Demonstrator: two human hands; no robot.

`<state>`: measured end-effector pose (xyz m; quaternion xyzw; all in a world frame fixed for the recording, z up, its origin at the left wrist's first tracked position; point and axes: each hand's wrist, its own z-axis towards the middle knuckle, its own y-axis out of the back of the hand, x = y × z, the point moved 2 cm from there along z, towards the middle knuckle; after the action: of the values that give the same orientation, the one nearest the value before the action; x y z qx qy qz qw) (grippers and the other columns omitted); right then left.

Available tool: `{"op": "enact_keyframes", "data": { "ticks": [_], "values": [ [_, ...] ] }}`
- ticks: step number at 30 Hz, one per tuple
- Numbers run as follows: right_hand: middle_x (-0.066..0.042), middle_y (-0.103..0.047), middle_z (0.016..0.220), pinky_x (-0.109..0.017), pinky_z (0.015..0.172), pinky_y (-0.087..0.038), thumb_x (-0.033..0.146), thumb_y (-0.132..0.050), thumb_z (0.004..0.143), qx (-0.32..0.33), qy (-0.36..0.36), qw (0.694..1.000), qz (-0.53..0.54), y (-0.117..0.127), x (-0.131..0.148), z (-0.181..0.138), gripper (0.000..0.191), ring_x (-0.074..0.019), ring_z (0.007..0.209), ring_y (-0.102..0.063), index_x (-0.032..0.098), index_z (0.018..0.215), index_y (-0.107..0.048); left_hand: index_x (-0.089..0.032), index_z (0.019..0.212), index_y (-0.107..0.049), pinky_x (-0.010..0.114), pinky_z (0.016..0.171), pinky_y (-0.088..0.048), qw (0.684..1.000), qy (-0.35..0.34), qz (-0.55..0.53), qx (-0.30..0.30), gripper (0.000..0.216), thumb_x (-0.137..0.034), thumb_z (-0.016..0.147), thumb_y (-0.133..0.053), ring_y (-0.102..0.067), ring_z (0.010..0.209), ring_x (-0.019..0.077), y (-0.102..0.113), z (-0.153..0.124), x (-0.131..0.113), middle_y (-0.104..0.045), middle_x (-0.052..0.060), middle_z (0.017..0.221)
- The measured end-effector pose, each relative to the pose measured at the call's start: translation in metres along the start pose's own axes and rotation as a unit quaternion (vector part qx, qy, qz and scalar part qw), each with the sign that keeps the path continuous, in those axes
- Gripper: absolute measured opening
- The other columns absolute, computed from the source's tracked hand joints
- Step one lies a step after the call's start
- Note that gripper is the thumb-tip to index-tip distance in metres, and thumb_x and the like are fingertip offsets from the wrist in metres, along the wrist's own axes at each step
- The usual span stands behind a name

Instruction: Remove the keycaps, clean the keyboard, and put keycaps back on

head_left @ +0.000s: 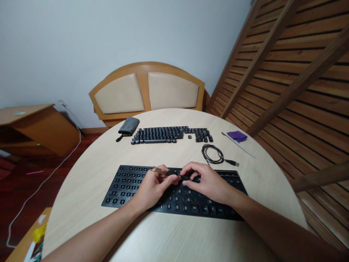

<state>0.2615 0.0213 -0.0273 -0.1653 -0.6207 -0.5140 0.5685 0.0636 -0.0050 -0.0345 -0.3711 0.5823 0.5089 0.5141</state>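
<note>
Now left hand and right hand each pinch one end of slim tool, held level just above stripped keyboard base, seemingly for steadiness. Keycaps sit well apart at far side, rows kept in layout, probably to preserve order.

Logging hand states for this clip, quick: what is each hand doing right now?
Left hand: closed on the thin dark tool.
Right hand: closed, pinching the same tool's other end.

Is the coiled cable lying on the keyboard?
No, the cable lies on the table beyond the keyboard, apart from it.
</note>
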Motion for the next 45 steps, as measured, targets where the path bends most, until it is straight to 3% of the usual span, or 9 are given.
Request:
{"op": "enact_keyframes", "data": {
  "ticks": [12,18,26,31,38,45],
  "values": [
    [-0.003,-0.074,0.101,-0.028,0.076,-0.052,0.018,-0.071,0.086,0.029,0.024,0.995,-0.087,0.004,0.001,0.000,0.015,-0.0178,0.092,-0.067,0.022,0.101,-0.072,-0.015,0.080,-0.069,0.028,0.067,-0.057,1.000,0.006,-0.012,0.003,0.031,-0.044,0.088,-0.069,-0.074,0.074,0.0199,0.001,0.002,0.004,-0.076,0.009,0.079],
    [-0.005,-0.075,0.103,-0.034,0.088,-0.050,0.020,-0.079,0.083,0.052,0.043,0.984,-0.168,0.006,-0.001,-0.002,0.024,-0.0211,0.097,-0.067,0.021,0.106,-0.073,-0.014,0.087,-0.073,0.033,0.074,-0.060,0.998,0.034,-0.042,0.013,0.039,-0.052,0.087,-0.071,-0.077,0.082,0.0230,0.000,0.003,0.006,-0.080,0.012,0.085],
    [-0.004,-0.077,0.104,-0.035,0.091,-0.051,0.023,-0.073,0.090,0.036,0.069,0.983,-0.169,0.013,-0.003,0.000,0.018,-0.0207,0.098,-0.069,0.024,0.107,-0.074,-0.014,0.084,-0.068,0.030,0.067,-0.058,0.995,0.014,-0.083,-0.050,0.047,-0.061,0.082,-0.073,-0.075,0.074,0.0214,0.009,0.008,0.005,-0.080,0.013,0.088],
    [-0.003,-0.078,0.099,-0.032,0.084,-0.054,0.026,-0.070,0.090,-0.012,0.017,0.987,-0.159,0.028,-0.010,0.006,0.011,-0.0197,0.091,-0.072,0.024,0.100,-0.073,-0.014,0.084,-0.066,0.029,0.067,-0.057,0.992,0.011,-0.079,-0.096,0.046,-0.060,0.080,-0.075,-0.075,0.073,0.0202,0.014,0.012,0.007,-0.080,0.012,0.087],
    [-0.002,-0.079,0.092,-0.029,0.079,-0.053,0.023,-0.069,0.088,-0.041,-0.032,0.963,-0.266,0.044,-0.019,0.035,0.018,-0.0193,0.086,-0.074,0.022,0.106,-0.074,-0.017,0.081,-0.063,0.034,0.073,-0.060,0.994,0.021,-0.075,-0.082,0.041,-0.056,0.080,-0.076,-0.076,0.073,0.0217,0.008,0.011,0.006,-0.080,0.011,0.083],
    [-0.007,-0.075,0.109,-0.033,0.090,-0.048,0.022,-0.071,0.087,-0.043,-0.068,0.921,-0.381,0.050,-0.017,0.095,0.016,-0.0260,0.107,-0.068,0.023,0.102,-0.076,-0.017,0.081,-0.061,0.035,0.074,-0.061,0.994,0.024,-0.069,-0.081,0.044,-0.059,0.079,-0.075,-0.076,0.074,0.0223,0.008,0.011,0.007,-0.080,0.011,0.083]
  ]
}}
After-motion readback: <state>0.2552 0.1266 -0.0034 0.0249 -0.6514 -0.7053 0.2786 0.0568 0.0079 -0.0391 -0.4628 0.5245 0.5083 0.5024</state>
